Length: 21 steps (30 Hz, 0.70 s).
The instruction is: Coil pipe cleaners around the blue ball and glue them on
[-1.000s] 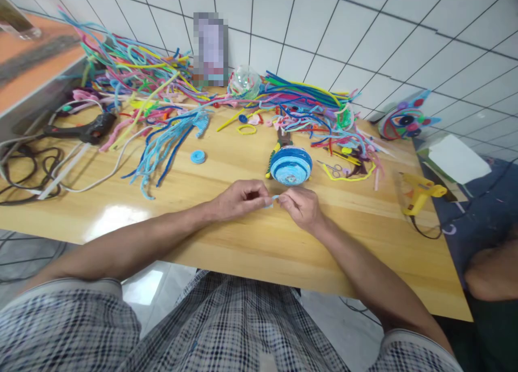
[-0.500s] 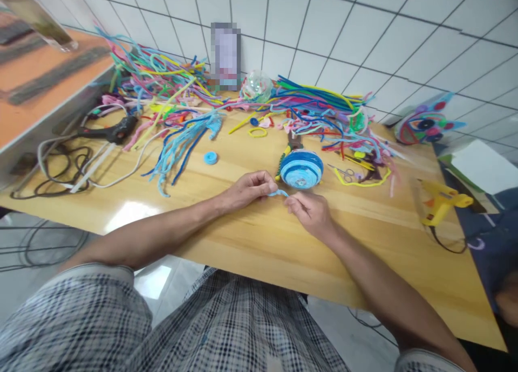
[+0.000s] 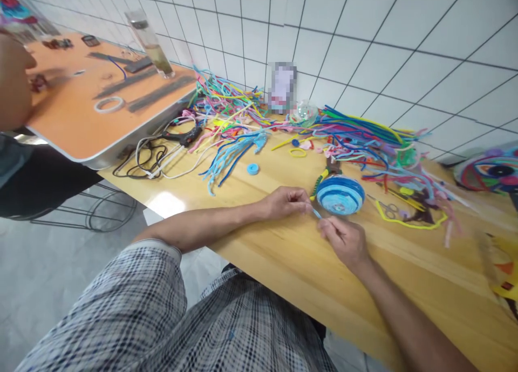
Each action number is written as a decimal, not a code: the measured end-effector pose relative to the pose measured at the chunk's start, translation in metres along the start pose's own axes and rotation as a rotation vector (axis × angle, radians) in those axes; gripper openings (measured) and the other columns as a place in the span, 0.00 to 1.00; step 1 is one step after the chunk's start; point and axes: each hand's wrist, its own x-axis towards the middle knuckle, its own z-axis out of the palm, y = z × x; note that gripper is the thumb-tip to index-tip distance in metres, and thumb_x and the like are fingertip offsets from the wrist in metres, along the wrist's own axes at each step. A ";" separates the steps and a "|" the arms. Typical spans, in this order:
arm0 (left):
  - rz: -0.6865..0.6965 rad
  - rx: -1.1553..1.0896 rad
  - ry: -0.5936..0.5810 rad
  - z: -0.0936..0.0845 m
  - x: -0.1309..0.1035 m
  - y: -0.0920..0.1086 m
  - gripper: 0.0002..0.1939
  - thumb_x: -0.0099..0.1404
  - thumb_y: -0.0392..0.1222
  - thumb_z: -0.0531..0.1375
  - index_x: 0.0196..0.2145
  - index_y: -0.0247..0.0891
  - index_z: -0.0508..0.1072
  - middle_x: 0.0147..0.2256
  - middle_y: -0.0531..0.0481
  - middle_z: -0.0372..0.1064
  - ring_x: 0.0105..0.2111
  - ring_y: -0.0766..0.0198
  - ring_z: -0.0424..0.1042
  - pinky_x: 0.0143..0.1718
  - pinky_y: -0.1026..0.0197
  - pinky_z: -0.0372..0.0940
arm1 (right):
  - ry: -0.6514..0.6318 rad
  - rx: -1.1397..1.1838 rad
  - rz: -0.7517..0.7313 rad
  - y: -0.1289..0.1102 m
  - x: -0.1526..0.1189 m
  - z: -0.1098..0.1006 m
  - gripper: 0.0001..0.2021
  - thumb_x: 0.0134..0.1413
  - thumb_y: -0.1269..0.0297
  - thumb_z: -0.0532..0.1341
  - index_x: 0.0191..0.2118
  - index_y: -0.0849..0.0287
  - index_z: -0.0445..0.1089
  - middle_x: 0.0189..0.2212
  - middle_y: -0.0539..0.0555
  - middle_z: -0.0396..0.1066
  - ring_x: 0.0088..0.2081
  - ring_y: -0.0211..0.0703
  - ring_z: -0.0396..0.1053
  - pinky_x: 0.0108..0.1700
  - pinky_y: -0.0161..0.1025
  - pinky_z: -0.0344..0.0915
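Observation:
Between my hands a short light-blue pipe cleaner (image 3: 316, 214) is stretched just above the wooden table. My left hand (image 3: 288, 203) pinches one end with thumb and fingertips. The other end is in the closed fingers of my right hand (image 3: 345, 241). Just beyond them rests a round ball wrapped in dark and light blue pipe cleaners (image 3: 340, 194). Pliers with yellow-green handles (image 3: 322, 181) lie against its left side. A small light-blue coil (image 3: 252, 169) is on the table farther left.
Heaps of coloured pipe cleaners (image 3: 230, 100) line the tiled wall. A black glue gun (image 3: 184, 137) with cables lies left, a yellow one (image 3: 504, 264) right. Scissors (image 3: 389, 209) lie right of the ball. At far left, another person's arm (image 3: 14, 81) is over an orange table (image 3: 65, 129).
My view has swung left, showing more of the orange table and another person's arm. Both hands still grip the pipe cleaner, which now slants more steeply and shows less between them.

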 end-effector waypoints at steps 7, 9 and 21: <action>0.039 0.350 0.053 0.000 0.001 0.002 0.08 0.73 0.44 0.67 0.37 0.37 0.80 0.34 0.50 0.79 0.35 0.64 0.74 0.40 0.64 0.64 | -0.014 0.077 0.014 -0.002 0.001 -0.001 0.19 0.72 0.60 0.58 0.27 0.53 0.74 0.18 0.47 0.75 0.20 0.38 0.72 0.28 0.36 0.67; 0.032 0.325 0.091 0.000 0.002 0.005 0.09 0.73 0.44 0.67 0.37 0.37 0.79 0.33 0.51 0.77 0.33 0.65 0.73 0.38 0.65 0.63 | -0.026 0.113 0.051 0.000 0.000 0.000 0.19 0.73 0.58 0.57 0.29 0.53 0.75 0.21 0.48 0.77 0.23 0.40 0.75 0.29 0.36 0.68; 0.011 0.585 0.669 -0.062 0.017 0.051 0.05 0.70 0.40 0.68 0.37 0.37 0.78 0.36 0.50 0.78 0.33 0.65 0.69 0.38 0.63 0.60 | -0.032 0.031 0.016 0.006 0.000 0.008 0.18 0.72 0.54 0.60 0.30 0.53 0.76 0.19 0.47 0.73 0.21 0.39 0.69 0.26 0.36 0.63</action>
